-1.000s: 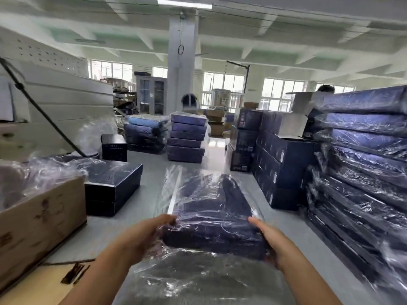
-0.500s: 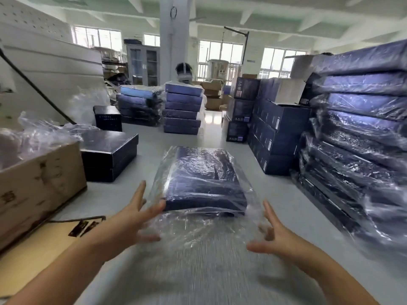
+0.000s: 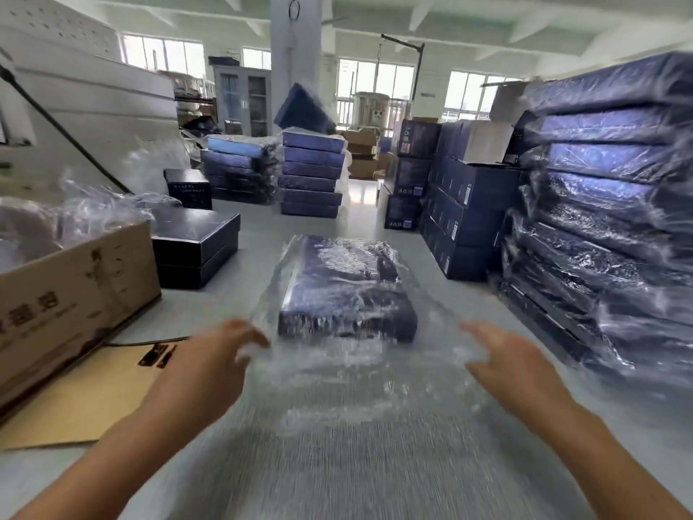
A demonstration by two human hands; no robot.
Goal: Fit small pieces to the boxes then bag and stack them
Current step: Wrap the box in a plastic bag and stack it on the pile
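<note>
Since a second ago both hands have let go of the bagged box (image 3: 347, 290). It now lies flat on the grey table (image 3: 240, 257), farther from the person, with its long side running away from the camera. The loose mouth of the plastic bag (image 3: 356, 373) trails toward the person. The left hand (image 3: 221, 354) is at the bag's left edge with its fingers (image 3: 251, 332) loosely bent. Blur hides whether they pinch the film. The right hand (image 3: 502, 354) hovers by the right edge, fingers straight and apart, holding nothing. A stack of bagged boxes (image 3: 607, 204) stands to the right and a cardboard carton (image 3: 75, 287) to the left.
</note>
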